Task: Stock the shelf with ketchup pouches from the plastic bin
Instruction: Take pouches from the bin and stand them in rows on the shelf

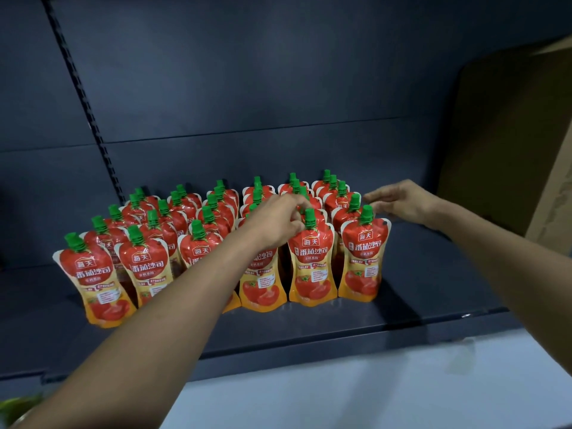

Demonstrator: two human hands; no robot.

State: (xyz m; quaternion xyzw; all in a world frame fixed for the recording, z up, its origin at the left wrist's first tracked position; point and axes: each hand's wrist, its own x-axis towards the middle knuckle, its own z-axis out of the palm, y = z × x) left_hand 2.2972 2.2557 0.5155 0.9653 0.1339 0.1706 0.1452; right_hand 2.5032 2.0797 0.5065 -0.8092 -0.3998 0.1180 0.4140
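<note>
The pouches [198, 239] stand upright on the dark shelf [418, 292] in rows that go from front to back. Each pouch is red at the top and orange at the bottom, with tomato pictures, Chinese text and a green cap. The front row faces forward. They stand close together, many touching. The right part of the shelf is bare.
</note>
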